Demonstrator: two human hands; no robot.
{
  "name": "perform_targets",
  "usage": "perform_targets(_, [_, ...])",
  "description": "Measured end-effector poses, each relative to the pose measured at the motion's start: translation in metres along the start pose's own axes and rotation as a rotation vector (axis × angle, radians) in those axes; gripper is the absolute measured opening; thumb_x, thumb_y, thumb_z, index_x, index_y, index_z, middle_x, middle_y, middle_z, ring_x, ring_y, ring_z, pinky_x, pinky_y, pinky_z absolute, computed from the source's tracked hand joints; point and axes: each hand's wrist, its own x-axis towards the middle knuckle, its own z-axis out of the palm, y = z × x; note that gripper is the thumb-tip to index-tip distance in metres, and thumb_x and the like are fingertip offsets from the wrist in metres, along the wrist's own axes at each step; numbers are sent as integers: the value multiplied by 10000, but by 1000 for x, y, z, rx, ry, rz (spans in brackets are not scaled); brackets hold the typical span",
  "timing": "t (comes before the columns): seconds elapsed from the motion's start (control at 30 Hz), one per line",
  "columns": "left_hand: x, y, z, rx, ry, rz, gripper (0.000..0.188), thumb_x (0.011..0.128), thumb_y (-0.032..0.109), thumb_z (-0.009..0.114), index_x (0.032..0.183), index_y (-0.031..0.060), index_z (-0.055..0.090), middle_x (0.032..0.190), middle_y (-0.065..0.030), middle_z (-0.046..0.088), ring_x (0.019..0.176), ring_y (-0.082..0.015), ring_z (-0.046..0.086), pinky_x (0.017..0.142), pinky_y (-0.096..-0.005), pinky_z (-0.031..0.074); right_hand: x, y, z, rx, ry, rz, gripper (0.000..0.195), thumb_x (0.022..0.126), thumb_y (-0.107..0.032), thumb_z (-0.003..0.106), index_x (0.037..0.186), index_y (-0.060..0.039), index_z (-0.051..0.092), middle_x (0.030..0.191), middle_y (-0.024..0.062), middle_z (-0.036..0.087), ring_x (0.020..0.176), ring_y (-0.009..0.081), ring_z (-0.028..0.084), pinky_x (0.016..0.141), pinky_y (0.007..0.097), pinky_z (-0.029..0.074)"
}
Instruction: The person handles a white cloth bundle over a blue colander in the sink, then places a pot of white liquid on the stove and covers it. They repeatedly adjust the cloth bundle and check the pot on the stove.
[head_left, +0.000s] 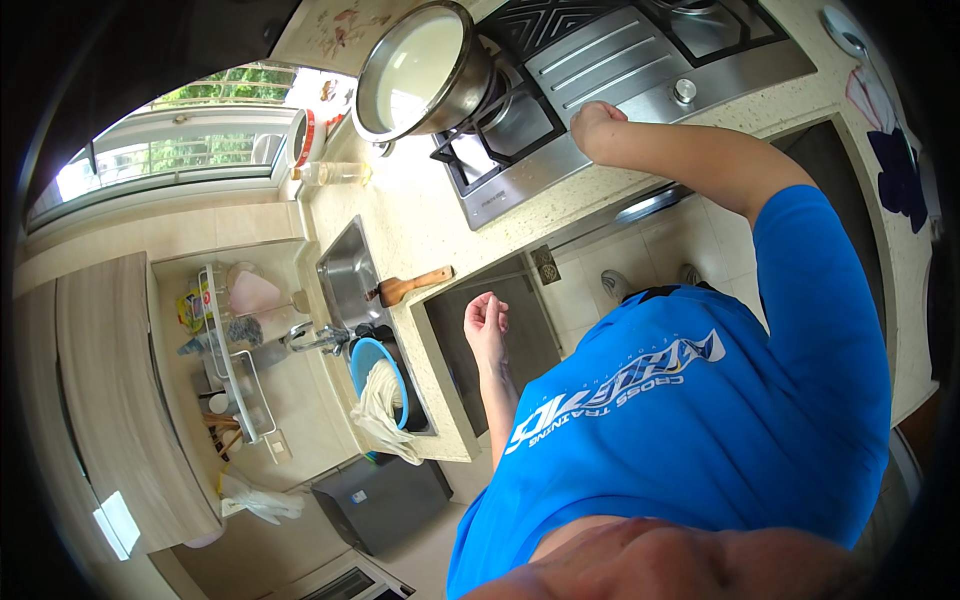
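My right hand (598, 132) reaches over the front strip of the steel gas hob (510, 196). Its fingers are bent down onto that strip, and what lies under them is hidden. A control knob (684, 91) shows farther right on the same strip. On the left burner stands a metal pot (480, 75) with a white, milky liquid (420, 71) in it. My left hand (487, 324) hangs in front of the counter, fingers loosely curled and nothing visible in them. Nearest to it lies a wooden spatula (415, 286), its dark end over the sink's rim.
A steel sink (346, 277) holds a blue basin (365, 350) with a pale cloth (384, 390) draped over its edge. Beside the window stand a clear bottle (337, 174) and a roll of tape (306, 139). A ladle (853, 43) lies at the far right of the counter.
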Motion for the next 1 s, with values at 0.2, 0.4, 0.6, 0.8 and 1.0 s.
perform_targets(0.2, [2, 0, 9, 39, -8, -10, 128, 858, 133, 568, 937, 37, 538, 696, -41, 583, 463, -32, 417, 415, -152, 311, 2, 4, 17, 361, 231, 125, 203, 673, -140, 668, 853, -47, 664, 755, 37, 645, 602, 232, 625, 433, 336, 481])
perform_targets(0.4, [6, 3, 16, 82, -44, -3, 120, 859, 132, 565, 932, 40, 539, 694, -32, 582, 467, -29, 418, 418, -154, 314, -8, -1, 25, 531, 403, 82, 231, 663, -93, 648, 887, -42, 670, 903, 89, 648, 835, 253, 623, 564, 390, 505])
perform_targets(0.6, [7, 3, 18, 90, -39, 13, 118, 865, 136, 558, 925, 37, 539, 708, -39, 577, 473, -36, 431, 420, -151, 328, -24, 15, 15, 623, 191, 56, 236, 698, -77, 609, 925, -51, 667, 960, 121, 633, 859, 269, 618, 620, 411, 509])
perform_targets(0.8, [10, -13, 10, 20, 2, -11, 121, 863, 137, 561, 927, 36, 542, 709, -40, 578, 470, -34, 428, 415, -144, 324, -14, 18, 14, 330, 120, -147, 277, 665, -84, 649, 935, -22, 653, 967, 128, 628, 847, 280, 618, 632, 416, 509])
perform_targets(1.0, [15, -21, 10, -29, 73, 10, 130, 856, 150, 572, 925, 43, 546, 690, -22, 589, 477, -24, 430, 421, -153, 330, -1, 12, 30, 86, 221, -171, 419, 650, -140, 679, 1027, 20, 590, 843, 109, 625, 769, 278, 621, 588, 389, 498])
